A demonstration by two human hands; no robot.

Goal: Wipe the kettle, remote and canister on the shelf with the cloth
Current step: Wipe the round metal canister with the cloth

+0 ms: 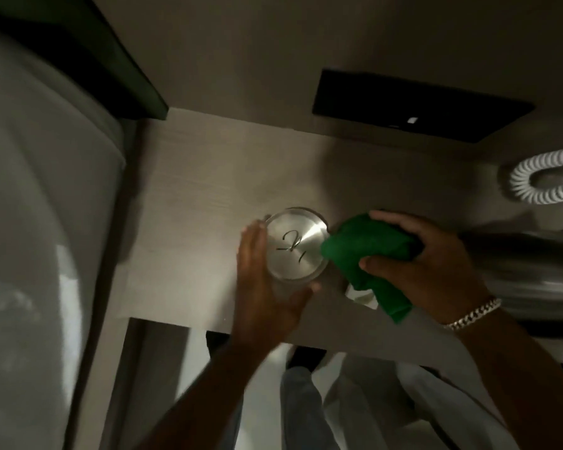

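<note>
A canister with a round brushed-metal lid point(294, 245) stands on the pale wooden shelf point(202, 177), seen from above. My left hand point(267, 287) wraps around its left and near side, holding it. My right hand point(426, 267) grips a bunched green cloth point(368, 251), which presses against the canister's right side. A shiny metal kettle point(517, 277) sits at the right edge, partly cut off and blurred. I see no remote in view.
A black flat panel point(416, 108) is on the wall behind the shelf. A white coiled cord point(543, 177) lies at the far right. A pale curtain point(39, 222) hangs at the left. Below the shelf edge are white garments point(436, 401).
</note>
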